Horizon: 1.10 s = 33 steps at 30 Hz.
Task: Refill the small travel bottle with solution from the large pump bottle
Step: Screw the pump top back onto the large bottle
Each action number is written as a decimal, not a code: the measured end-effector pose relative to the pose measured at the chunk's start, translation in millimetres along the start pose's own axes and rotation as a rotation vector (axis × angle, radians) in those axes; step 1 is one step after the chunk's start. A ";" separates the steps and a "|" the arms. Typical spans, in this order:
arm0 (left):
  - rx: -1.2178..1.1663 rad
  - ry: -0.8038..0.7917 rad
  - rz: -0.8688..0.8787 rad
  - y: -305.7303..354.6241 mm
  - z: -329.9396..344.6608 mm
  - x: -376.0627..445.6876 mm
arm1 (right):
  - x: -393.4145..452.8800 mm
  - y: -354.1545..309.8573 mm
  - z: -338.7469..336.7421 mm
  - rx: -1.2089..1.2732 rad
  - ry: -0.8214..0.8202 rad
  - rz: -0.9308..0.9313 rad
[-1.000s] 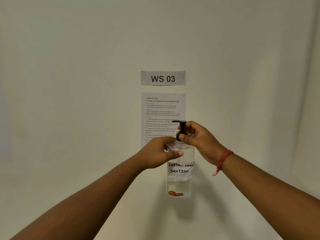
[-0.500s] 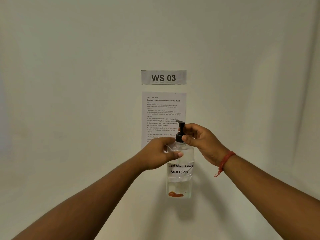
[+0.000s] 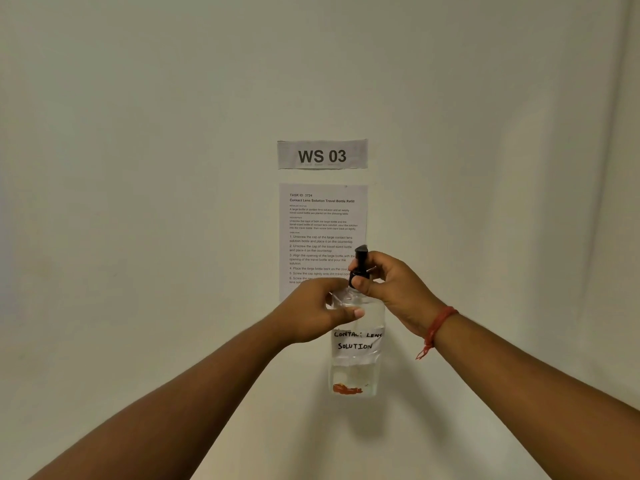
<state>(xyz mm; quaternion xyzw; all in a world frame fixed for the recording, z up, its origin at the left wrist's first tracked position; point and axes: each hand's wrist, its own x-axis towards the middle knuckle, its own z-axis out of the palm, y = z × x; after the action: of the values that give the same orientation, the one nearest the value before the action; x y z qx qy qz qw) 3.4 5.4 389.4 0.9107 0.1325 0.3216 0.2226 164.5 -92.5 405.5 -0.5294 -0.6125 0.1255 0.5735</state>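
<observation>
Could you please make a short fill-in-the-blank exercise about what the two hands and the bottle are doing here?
1. The right hand grips the black ____ on top of the large bottle.
2. The left hand holds the bottle near its ____.
3. The handwritten label reads "Contact Lens ____".
4. The sign on the wall reads "WS ____".

Missing words: pump; shoulder; Solution; 03

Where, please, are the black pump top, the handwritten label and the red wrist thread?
black pump top (image 3: pixel 361 260): head view, on its stem.
handwritten label (image 3: pixel 356 341): head view, between its two lines of writing.
red wrist thread (image 3: pixel 439 323): head view, on the band.
</observation>
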 end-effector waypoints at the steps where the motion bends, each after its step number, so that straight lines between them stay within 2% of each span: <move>1: 0.004 -0.002 -0.001 0.3 -0.1 -0.7 | -0.8 0.3 -0.4 0.001 -0.001 0.001; 8: -0.005 -0.002 0.001 -0.3 -1.4 -3.2 | -5.1 -1.2 -8.1 0.120 -0.110 0.024; 14: -0.018 0.030 0.010 3.7 2.1 -3.9 | -5.9 -3.0 -1.1 0.005 0.009 -0.009; 22: -0.008 0.043 0.007 1.8 7.5 -5.6 | -10.4 4.1 13.8 0.046 0.134 -0.005; 33: 0.029 0.026 -0.008 0.0 8.8 -7.2 | -16.1 11.5 24.7 0.047 0.205 0.008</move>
<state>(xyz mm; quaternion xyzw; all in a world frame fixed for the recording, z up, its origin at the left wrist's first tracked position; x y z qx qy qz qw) 3.7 -0.2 379.5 0.9090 0.1437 0.3307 0.2089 146.1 -89.4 379.9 -0.5282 -0.5455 0.0873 0.6448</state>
